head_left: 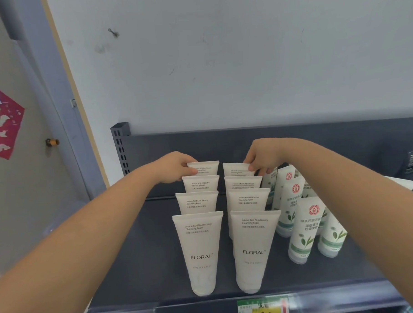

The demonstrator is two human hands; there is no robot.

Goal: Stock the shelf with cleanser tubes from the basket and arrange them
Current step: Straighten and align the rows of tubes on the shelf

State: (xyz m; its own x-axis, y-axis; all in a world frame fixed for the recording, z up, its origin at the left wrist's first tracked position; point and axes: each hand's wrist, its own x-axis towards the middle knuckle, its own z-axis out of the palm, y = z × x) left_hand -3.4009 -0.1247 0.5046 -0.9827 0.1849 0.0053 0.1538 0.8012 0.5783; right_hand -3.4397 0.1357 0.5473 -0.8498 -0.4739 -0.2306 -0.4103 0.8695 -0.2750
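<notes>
Pinching the crimped top of the last tube in each row, both grips reach to the back of the dark shelf (145, 241). The left grip (175, 167) curls thumb and fingers on the rear left tube (203, 168); the right grip (262, 156) pinches the rear right tube (236, 169). Each row holds four white FLORAL tubes standing cap-down, so the three in front hide the held tubes' lower bodies. Green-leaf tubes (303, 230) crowd just beside the right row, under the right forearm. A slotted post (121, 146) stands left of the rows. A price label (262, 310) sits on the shelf's front edge, and a red paper cutting (3, 127) hangs far left.
</notes>
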